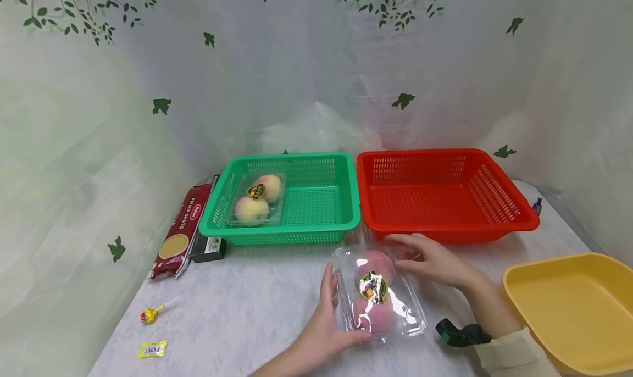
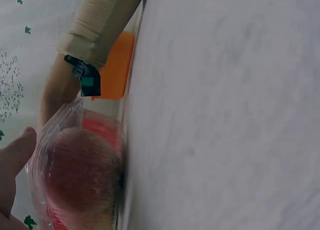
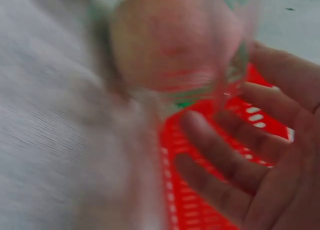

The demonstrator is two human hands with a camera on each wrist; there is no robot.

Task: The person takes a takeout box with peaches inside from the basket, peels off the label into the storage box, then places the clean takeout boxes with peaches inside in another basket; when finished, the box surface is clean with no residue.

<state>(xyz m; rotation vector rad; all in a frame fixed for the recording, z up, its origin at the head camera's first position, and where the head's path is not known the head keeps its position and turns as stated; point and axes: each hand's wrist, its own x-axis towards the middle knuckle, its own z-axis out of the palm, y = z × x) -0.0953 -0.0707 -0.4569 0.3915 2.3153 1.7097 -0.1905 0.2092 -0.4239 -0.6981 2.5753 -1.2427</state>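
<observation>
A clear plastic pack (image 1: 378, 295) with pink fruit and a round sticker lies on the grey table, in front of the two baskets. My left hand (image 1: 332, 311) grips its left side, thumb round the near edge. My right hand (image 1: 414, 258) touches the pack's far right corner with fingers spread and fairly straight. In the left wrist view the pack (image 2: 75, 175) fills the lower left, beside my left hand (image 2: 14, 157). The right wrist view is blurred: the pack (image 3: 175, 39) sits just above my right hand (image 3: 250, 155).
A green basket (image 1: 316, 228) holds a second fruit pack (image 1: 256, 200). An empty red basket (image 1: 445, 190) stands right of it, a yellow tray (image 1: 568, 305) at the near right. At the left lie a pasta packet (image 1: 180, 231), a dark box (image 1: 209, 248), a lollipop (image 1: 150, 314) and a yellow sweet (image 1: 152, 349).
</observation>
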